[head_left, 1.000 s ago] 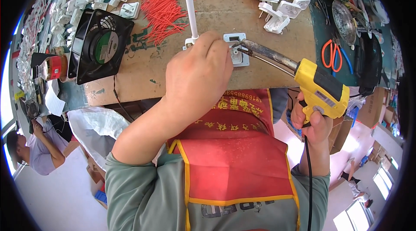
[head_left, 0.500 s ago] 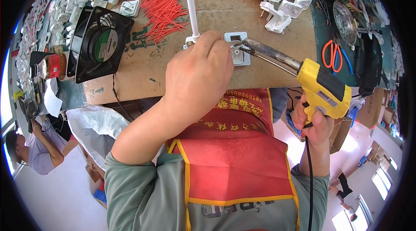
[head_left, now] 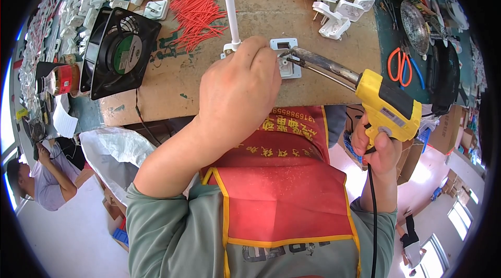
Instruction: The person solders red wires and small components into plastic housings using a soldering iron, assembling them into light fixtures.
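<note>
Soldering gun [head_left: 390, 105] aslant, barrel [head_left: 329, 65] leftward and away

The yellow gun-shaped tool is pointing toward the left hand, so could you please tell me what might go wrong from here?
The metal barrel of the yellow gun-shaped tool ends close to the left hand; if it is hot, a slip might burn that hand. The black cord hanging below the right hand could also snag and jerk the tool.

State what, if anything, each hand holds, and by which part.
The right hand holds the yellow soldering gun by its handle. Whether the left hand holds anything is hidden from view.
</note>
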### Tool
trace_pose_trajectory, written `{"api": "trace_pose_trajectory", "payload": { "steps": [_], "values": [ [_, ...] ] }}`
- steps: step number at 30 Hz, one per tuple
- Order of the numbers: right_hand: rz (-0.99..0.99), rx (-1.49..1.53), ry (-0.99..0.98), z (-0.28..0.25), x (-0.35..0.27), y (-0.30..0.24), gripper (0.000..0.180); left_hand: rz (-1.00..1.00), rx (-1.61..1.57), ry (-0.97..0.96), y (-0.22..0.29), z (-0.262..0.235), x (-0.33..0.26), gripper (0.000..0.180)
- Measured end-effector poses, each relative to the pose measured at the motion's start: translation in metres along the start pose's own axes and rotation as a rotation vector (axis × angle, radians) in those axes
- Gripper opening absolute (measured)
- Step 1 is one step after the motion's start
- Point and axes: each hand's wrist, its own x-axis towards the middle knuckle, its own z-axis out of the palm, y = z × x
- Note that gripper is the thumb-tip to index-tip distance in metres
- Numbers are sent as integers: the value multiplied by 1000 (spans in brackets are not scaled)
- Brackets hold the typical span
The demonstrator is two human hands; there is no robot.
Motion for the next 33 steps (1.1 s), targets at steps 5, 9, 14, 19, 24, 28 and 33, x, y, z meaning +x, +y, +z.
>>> {"api": "trace_pose_trajectory", "payload": {
  "steps": [5, 9, 14, 19, 24, 28, 33],
  "values": [
    [-20, -14, 7, 2, 0, 0, 67, 31, -1, 13, 0, 0, 0, 9],
    [-11, -24, -3, 1, 0, -2, 69, 26, -9, 12, 0, -1, -1, 8],
    [-14, -25, 28, 4, 0, -3, 69, 34, -18, 11, 0, 0, 1, 8],
    [7, -9, 10, 2, 0, -2, 68, -27, -5, -19, 3, -4, 2, 10],
    [13, -2, 3, 2, -1, -2, 69, -26, -8, -20, 3, -3, 1, 10],
    [-20, -19, 17, 3, -1, 0, 72, -23, 1, -13, 3, -3, 1, 10],
    [-28, -14, -15, -1, 0, 1, 71, -29, 3, -23, 4, -4, 2, 10]
  ]
}}
